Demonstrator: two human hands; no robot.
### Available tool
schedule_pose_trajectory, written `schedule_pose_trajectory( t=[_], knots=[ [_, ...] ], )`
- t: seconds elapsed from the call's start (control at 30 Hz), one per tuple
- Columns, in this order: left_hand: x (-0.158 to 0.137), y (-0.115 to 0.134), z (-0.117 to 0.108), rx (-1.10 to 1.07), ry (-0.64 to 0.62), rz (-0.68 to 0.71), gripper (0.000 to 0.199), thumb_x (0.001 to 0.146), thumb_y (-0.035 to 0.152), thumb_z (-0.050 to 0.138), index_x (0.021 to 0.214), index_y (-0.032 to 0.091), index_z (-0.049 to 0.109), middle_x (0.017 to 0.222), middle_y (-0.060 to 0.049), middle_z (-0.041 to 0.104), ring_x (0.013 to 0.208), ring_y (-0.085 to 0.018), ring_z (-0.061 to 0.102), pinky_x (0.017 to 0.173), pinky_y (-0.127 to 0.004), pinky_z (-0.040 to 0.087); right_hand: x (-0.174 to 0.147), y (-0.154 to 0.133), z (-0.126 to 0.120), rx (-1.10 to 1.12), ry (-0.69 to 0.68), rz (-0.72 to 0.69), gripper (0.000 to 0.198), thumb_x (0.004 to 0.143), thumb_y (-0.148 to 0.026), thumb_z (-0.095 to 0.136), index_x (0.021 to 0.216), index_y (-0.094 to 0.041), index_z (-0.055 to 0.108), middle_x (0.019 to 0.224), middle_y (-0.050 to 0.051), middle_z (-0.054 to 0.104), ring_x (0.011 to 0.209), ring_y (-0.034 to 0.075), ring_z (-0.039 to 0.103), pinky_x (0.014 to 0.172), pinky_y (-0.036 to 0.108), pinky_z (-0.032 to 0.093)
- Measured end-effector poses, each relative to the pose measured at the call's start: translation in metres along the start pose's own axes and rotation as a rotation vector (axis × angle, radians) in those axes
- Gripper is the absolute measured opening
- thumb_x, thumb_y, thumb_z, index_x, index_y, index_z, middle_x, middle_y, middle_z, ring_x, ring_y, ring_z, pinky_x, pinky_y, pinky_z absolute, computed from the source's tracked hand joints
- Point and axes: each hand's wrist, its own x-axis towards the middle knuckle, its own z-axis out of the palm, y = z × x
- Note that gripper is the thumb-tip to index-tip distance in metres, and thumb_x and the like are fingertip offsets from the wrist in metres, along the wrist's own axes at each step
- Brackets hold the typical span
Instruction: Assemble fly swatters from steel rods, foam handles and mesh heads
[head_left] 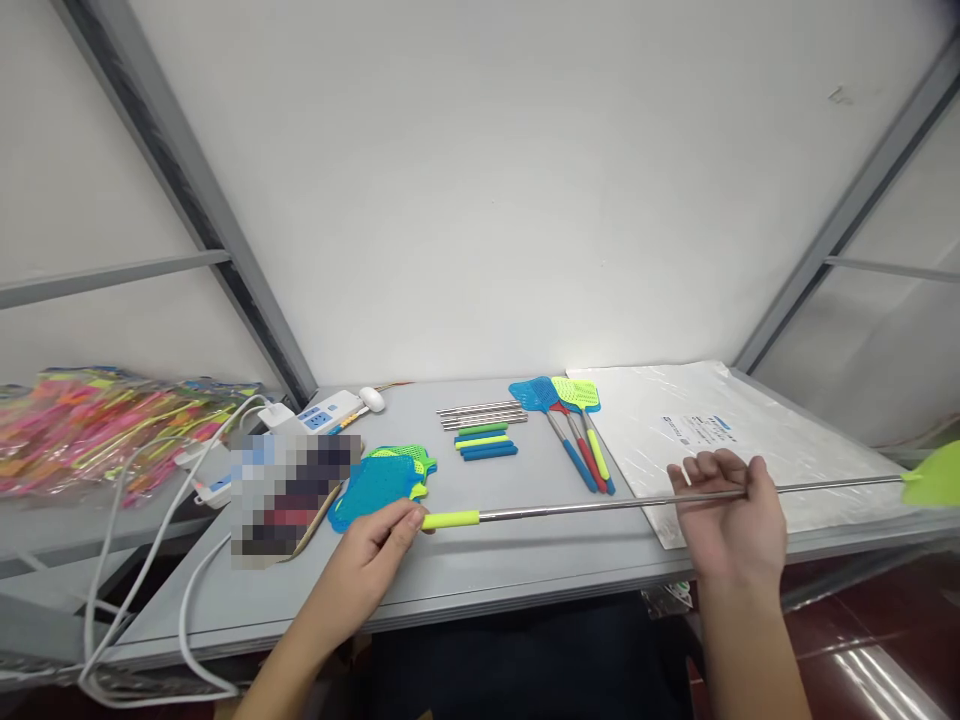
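A fly swatter with a long extended metal rod (570, 508) stretches nearly level above the front of the shelf. My left hand (384, 548) is closed on the end of its yellow-green handle (454, 520). My right hand (731, 515) is turned palm up, fingers curled, with the rod lying across the palm and under the thumb. At the right edge is the swatter's yellow-green head (934, 478), partly cut off. Close behind my left hand lie loose blue and green swatter heads (382, 485). Several loose metal rods (484, 415) and coloured handle sleeves (484, 442) lie beyond the held rod.
Three finished-looking swatters (577, 430) lie at the back, beside a white packing sheet (660, 410). At left are a phone-like pixelated item (296, 500), a power strip (319, 415), white cables (154, 540) and bagged colourful swatters (112, 430). Metal uprights (247, 290) frame the shelf.
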Motion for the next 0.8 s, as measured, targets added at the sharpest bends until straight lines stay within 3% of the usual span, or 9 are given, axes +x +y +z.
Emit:
schedule_pose_trajectory(
  t=[0.07,0.17,0.27,0.33,0.47,0.63,0.7,0.8],
  knots=[
    [0.001,-0.009,-0.002,-0.005,0.090,-0.020,0.040,0.093,0.047,0.043,0.064,0.020,0.046,0.059,0.004,0.043,0.058,-0.014,0.041,0.057,-0.025,0.034,0.012,-0.008,-0.005,0.139,0.014,0.022,0.024,0.091,-0.028,0.043,0.074,-0.018,0.056,0.064,-0.003,0.045,0.058,0.010,0.048,0.061,0.027,0.049],
    [0.003,-0.027,-0.013,-0.057,0.351,-0.095,0.036,0.091,0.041,0.047,0.062,0.020,0.047,0.054,0.005,0.041,0.055,-0.013,0.039,0.054,-0.025,0.031,0.028,-0.022,-0.017,0.319,-0.072,0.098,0.020,0.086,-0.015,0.043,0.066,-0.019,0.045,0.053,-0.008,0.028,0.044,0.007,0.033,0.047,0.019,0.039],
    [0.005,-0.037,-0.025,-0.141,0.623,-0.161,0.035,0.089,0.037,0.051,0.058,0.021,0.047,0.050,0.005,0.040,0.052,-0.013,0.038,0.050,-0.025,0.030,0.034,-0.029,-0.027,0.349,-0.134,0.132,0.025,0.083,-0.009,0.044,0.062,-0.020,0.036,0.052,-0.009,0.016,0.040,0.007,0.023,0.040,0.018,0.031],
    [0.007,-0.035,-0.028,-0.257,0.722,-0.151,0.036,0.089,0.037,0.051,0.058,0.021,0.044,0.050,0.005,0.039,0.050,-0.012,0.037,0.048,-0.025,0.030,0.031,-0.025,-0.028,0.327,-0.132,0.111,0.028,0.088,-0.011,0.044,0.062,-0.020,0.037,0.052,-0.009,0.014,0.040,0.007,0.021,0.039,0.017,0.029],
    [0.011,-0.021,-0.024,-0.465,0.683,-0.101,0.038,0.091,0.035,0.047,0.058,0.022,0.035,0.049,0.007,0.034,0.044,-0.011,0.035,0.045,-0.025,0.032,0.017,-0.007,-0.016,0.277,-0.088,0.073,0.040,0.101,-0.026,0.034,0.061,-0.019,0.039,0.050,-0.009,0.012,0.039,0.008,0.017,0.037,0.018,0.026],
    [0.011,-0.010,-0.012,-0.538,0.711,-0.088,0.038,0.090,0.034,0.047,0.058,0.022,0.032,0.051,0.006,0.030,0.044,-0.010,0.033,0.042,-0.024,0.031,-0.007,0.020,0.017,0.250,-0.150,0.082,0.043,0.102,-0.033,0.035,0.062,-0.020,0.040,0.049,-0.009,0.017,0.041,0.008,0.020,0.041,0.017,0.033],
    [0.010,-0.005,-0.002,-0.513,0.622,-0.110,0.038,0.092,0.038,0.045,0.058,0.023,0.034,0.052,0.006,0.032,0.045,-0.011,0.034,0.042,-0.026,0.032,-0.022,0.034,0.031,0.218,-0.178,0.116,0.040,0.100,-0.035,0.042,0.063,-0.020,0.042,0.049,-0.009,0.022,0.043,0.008,0.026,0.049,0.020,0.041],
    [0.008,0.003,0.013,-0.515,0.488,-0.108,0.041,0.094,0.040,0.043,0.057,0.023,0.034,0.054,0.005,0.033,0.045,-0.011,0.034,0.043,-0.027,0.034,-0.046,0.057,0.048,0.105,-0.222,0.106,0.034,0.094,-0.041,0.051,0.066,-0.022,0.050,0.055,-0.006,0.039,0.060,0.012,0.049,0.076,0.031,0.050]
  ],
)
